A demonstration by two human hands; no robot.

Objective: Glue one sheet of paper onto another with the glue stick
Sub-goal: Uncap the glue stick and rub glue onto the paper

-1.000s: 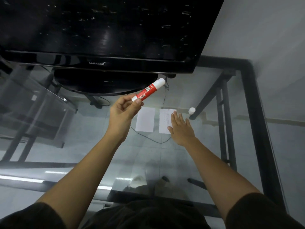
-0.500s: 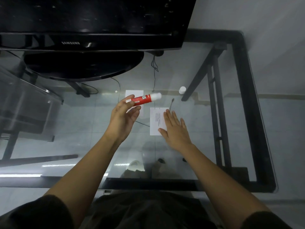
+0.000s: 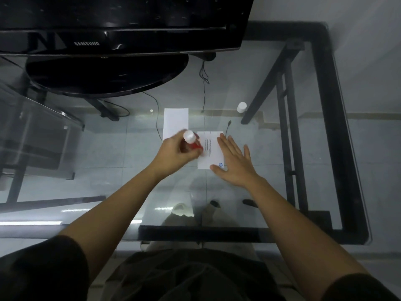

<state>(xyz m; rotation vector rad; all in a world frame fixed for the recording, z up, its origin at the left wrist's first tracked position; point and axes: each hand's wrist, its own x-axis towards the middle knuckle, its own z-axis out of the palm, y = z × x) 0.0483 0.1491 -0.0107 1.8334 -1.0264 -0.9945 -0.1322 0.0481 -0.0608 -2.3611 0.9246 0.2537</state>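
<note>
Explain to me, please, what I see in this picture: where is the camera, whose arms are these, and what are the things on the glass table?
No machine works here. A person wears one camera on the head, looking forward and down, so both arms reach in from the bottom edge.

The left hand holds a red glue stick, white end up, its lower end down at the printed sheet; whether it touches the paper is too blurred to tell. The right hand lies flat and open on that sheet, holding it in place.

A second, blank sheet lies further away on the glass table. A small white cap, probably from the glue stick, stands to the right. At the far end stands a black television. Through the glass you see the floor, cables and the table's legs.
</note>
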